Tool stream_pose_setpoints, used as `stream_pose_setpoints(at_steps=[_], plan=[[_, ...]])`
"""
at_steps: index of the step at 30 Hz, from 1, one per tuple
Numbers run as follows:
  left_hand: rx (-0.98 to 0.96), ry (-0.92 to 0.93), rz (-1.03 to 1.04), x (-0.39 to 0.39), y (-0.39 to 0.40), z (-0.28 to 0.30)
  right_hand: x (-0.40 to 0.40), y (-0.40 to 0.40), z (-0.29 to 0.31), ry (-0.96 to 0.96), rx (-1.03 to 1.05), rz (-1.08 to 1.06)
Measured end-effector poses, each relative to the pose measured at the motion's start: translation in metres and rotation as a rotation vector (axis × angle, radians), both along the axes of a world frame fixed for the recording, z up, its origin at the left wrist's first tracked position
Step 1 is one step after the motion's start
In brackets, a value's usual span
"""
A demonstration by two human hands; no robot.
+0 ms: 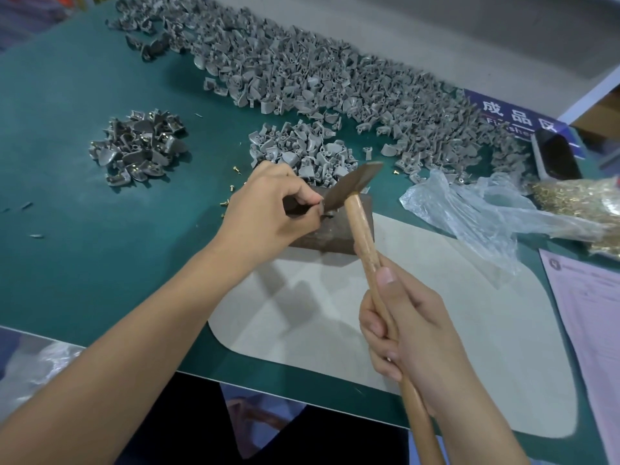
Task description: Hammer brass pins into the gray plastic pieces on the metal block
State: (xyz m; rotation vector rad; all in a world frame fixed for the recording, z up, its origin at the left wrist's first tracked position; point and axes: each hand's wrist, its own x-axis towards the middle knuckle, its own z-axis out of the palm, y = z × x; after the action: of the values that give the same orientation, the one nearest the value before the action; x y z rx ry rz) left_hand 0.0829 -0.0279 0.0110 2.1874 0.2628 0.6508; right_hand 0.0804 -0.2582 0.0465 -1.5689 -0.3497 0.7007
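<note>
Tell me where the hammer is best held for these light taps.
Judging by its pose, on the wooden handle, roughly where the right hand grips it now, coming from the near right. The hammer head sits over the metal block, next to the left hand steadying the piece.

From my feed both forearms are bare all the way to the frame edge, no sleeves, no watch, no gloves on either the left hand (265, 209) or right hand (409, 333). No rings that I can spot. Thumbnail on the right is short and plain. Dark clothing shows down below.
</note>
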Motion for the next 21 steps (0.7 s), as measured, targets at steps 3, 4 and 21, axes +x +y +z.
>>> stream_pose_setpoints(at_steps=[3, 4, 21], plan=[[0.002, 0.003, 0.015, -0.001, -0.001, 0.000, -0.006, 0.000, -0.001, -0.077, 0.094, -0.023], [0.000, 0.002, 0.016, -0.001, -0.001, 0.001, -0.007, 0.001, -0.002, -0.087, 0.105, -0.028], [0.074, -0.021, -0.022, -0.001, -0.001, -0.002, 0.042, -0.014, -0.017, -0.402, -0.624, -0.292]])
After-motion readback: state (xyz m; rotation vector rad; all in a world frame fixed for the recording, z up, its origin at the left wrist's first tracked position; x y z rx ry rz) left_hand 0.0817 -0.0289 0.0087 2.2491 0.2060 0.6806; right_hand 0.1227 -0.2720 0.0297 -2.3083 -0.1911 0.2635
